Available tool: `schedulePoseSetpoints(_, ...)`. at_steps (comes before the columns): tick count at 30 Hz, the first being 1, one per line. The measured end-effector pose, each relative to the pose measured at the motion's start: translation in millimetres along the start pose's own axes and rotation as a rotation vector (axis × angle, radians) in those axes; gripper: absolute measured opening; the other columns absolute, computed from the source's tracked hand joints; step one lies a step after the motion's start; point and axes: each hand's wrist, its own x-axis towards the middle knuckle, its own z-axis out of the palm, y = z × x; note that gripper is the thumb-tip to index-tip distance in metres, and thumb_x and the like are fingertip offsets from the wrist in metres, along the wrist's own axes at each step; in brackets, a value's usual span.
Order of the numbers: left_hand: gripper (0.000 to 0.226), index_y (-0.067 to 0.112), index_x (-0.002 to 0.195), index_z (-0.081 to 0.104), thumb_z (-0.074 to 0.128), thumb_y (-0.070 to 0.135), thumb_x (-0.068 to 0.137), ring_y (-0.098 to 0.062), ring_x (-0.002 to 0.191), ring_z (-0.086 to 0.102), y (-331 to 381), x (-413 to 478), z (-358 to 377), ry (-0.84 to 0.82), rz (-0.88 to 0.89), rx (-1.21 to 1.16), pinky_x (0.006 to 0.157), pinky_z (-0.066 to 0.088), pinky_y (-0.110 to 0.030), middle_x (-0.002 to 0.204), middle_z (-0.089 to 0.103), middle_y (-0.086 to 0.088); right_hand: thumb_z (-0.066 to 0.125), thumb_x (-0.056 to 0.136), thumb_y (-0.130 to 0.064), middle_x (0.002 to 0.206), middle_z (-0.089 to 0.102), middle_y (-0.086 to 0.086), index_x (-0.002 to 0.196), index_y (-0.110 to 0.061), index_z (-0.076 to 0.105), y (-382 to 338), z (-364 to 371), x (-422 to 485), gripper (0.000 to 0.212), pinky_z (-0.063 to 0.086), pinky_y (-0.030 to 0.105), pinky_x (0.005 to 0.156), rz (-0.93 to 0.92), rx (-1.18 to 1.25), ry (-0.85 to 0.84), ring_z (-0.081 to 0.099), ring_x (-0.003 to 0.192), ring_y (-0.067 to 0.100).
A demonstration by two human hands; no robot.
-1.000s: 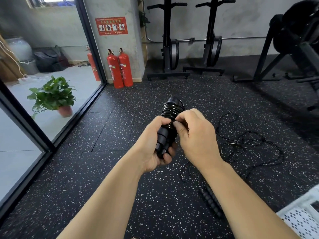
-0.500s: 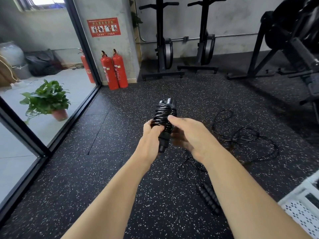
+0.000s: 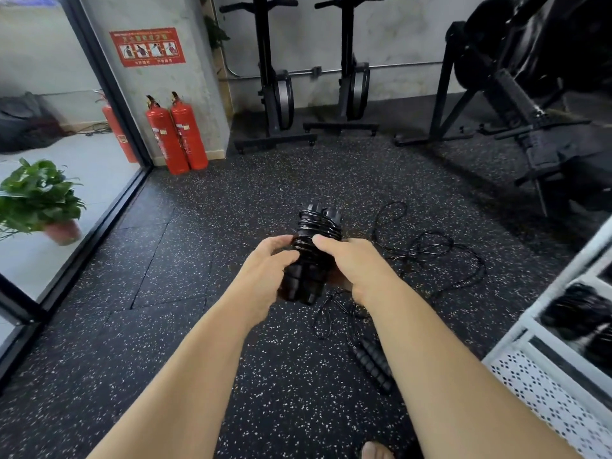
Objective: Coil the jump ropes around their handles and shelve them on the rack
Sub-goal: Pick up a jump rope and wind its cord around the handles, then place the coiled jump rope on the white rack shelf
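- Swinging right since half a second earlier, our view took in more of the white rack (image 3: 536, 385) at lower right, and our right hand (image 3: 351, 266) had slid from the top of the wraps to their right side.
- Both hands gripped the coiled jump rope (image 3: 314, 246), held out above the speckled floor (image 3: 185, 293): our left hand (image 3: 265, 273) curled round its left side, the right with its thumb on the wraps.
- Coiling looked finished; we judged shelving to be the step in hand, calling for a carry rightward without letting the wraps slacken.
- Black cord sat wound tight round paired handles, bunched toward the far end.
- A second jump rope (image 3: 430, 256) lay loose on the floor, uncoiled.
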Motion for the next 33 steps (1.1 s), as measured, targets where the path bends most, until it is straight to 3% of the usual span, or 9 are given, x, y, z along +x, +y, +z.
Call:
schedulePoseSetpoints(2, 0.023, 0.028, 0.117, 0.059, 0.052, 0.013, 0.100, -0.024, 0.095, 0.068, -2.7, 3.4, 7.4, -0.002, -0.020, -0.011, 0.093, 0.055, -0.047, 0.107, 0.072, -0.008, 0.077, 0.059, -0.042, 0.106, 0.070, 0.011, 0.116, -0.006, 0.060, 6.8, -4.6, 4.5, 0.070, 0.053, 0.050, 0.090, 0.015, 0.006, 0.035, 0.068, 0.095, 0.030)
schedulePoseSetpoints(4, 0.024, 0.025, 0.119, 0.059, 0.052, 0.012, 0.100, -0.021, 0.087, 0.068, -3.6, 3.2, 14.9, -0.011, -0.027, 0.012, 0.078, 0.057, -0.039, 0.101, 0.073, -0.007, 0.076, 0.056, -0.044, 0.113, 0.067, 0.012, 0.122, -0.006, 0.055, 11.9, -9.9, 3.0, 0.080, 0.052, 0.051, 0.092, 0.029, 0.018, 0.067, 0.066, 0.099, 0.031)
schedulePoseSetpoints(8, 0.025, 0.025, 0.121, 0.059, 0.052, 0.013, 0.100, -0.022, 0.094, 0.069, -1.4, -7.5, 29.1, -0.057, -0.004, 0.052, 0.076, 0.057, -0.038, 0.106, 0.072, -0.006, 0.071, 0.081, -0.032, 0.113, 0.066, 0.013, 0.120, -0.004, 0.056, 10.4, -18.4, -21.3, 0.050, 0.052, 0.050, 0.092, 0.012, 0.048, 0.164, 0.065, 0.099, 0.030)
schedulePoseSetpoints(14, 0.023, 0.034, 0.116, 0.058, 0.055, 0.018, 0.100, -0.016, 0.101, 0.066, 4.6, -39.7, 56.7, -0.148, 0.073, 0.053, 0.091, 0.054, -0.039, 0.118, 0.067, 0.000, 0.068, 0.086, -0.028, 0.105, 0.070, 0.011, 0.110, -0.007, 0.064, 5.0, -47.8, -64.7, 0.032, 0.053, 0.046, 0.092, -0.051, 0.060, 0.260, 0.067, 0.097, 0.028)
schedulePoseSetpoints(16, 0.022, 0.034, 0.116, 0.057, 0.055, 0.020, 0.100, -0.012, 0.095, 0.064, 9.4, -54.2, 68.8, -0.173, 0.107, 0.068, 0.082, 0.050, -0.032, 0.119, 0.066, 0.004, 0.067, 0.088, -0.029, 0.104, 0.070, 0.010, 0.108, -0.007, 0.065, 1.6, -62.2, -81.9, 0.030, 0.055, 0.038, 0.082, -0.074, 0.058, 0.292, 0.067, 0.095, 0.027)
schedulePoseSetpoints(18, 0.025, 0.032, 0.121, 0.058, 0.056, 0.019, 0.100, -0.015, 0.104, 0.064, 13.3, -66.6, 82.3, -0.193, 0.131, 0.072, 0.083, 0.052, -0.033, 0.123, 0.065, 0.003, 0.066, 0.089, -0.028, 0.102, 0.069, 0.010, 0.108, -0.006, 0.064, 0.0, -75.8, -99.5, 0.030, 0.054, 0.031, 0.070, -0.085, 0.078, 0.326, 0.067, 0.093, 0.026)
schedulePoseSetpoints(23, 0.035, 0.020, 0.131, 0.057, 0.057, 0.011, 0.097, -0.021, 0.115, 0.060, 16.5, -96.3, 118.4, -0.240, 0.117, 0.121, 0.100, 0.049, -0.040, 0.126, 0.063, -0.004, 0.070, 0.083, -0.029, 0.106, 0.070, 0.009, 0.113, -0.008, 0.064, 9.8, -104.1, -131.2, 0.037, 0.054, 0.048, 0.091, -0.084, 0.126, 0.393, 0.067, 0.096, 0.027)
schedulePoseSetpoints(29, 0.044, 0.014, 0.137, 0.053, 0.058, 0.005, 0.094, -0.025, 0.119, 0.057, 13.0, -123.8, 149.8, -0.267, 0.073, 0.205, 0.105, 0.046, -0.041, 0.130, 0.059, -0.008, 0.069, 0.086, -0.028, 0.107, 0.067, 0.011, 0.110, -0.008, 0.061, 27.6, -136.3, -148.3, 0.033, 0.053, 0.049, 0.092, -0.054, 0.135, 0.440, 0.065, 0.098, 0.030)
schedulePoseSetpoints(33, 0.046, 0.018, 0.131, 0.060, 0.060, 0.021, 0.085, -0.029, 0.118, 0.058, 14.5, -129.9, 159.0, -0.276, 0.047, 0.223, 0.099, 0.047, -0.042, 0.131, 0.061, -0.011, 0.068, 0.088, -0.026, 0.107, 0.067, 0.011, 0.106, -0.009, 0.060, 32.3, -151.2, -149.9, 0.026, 0.052, 0.049, 0.094, -0.074, 0.150, 0.416, 0.064, 0.100, 0.028)
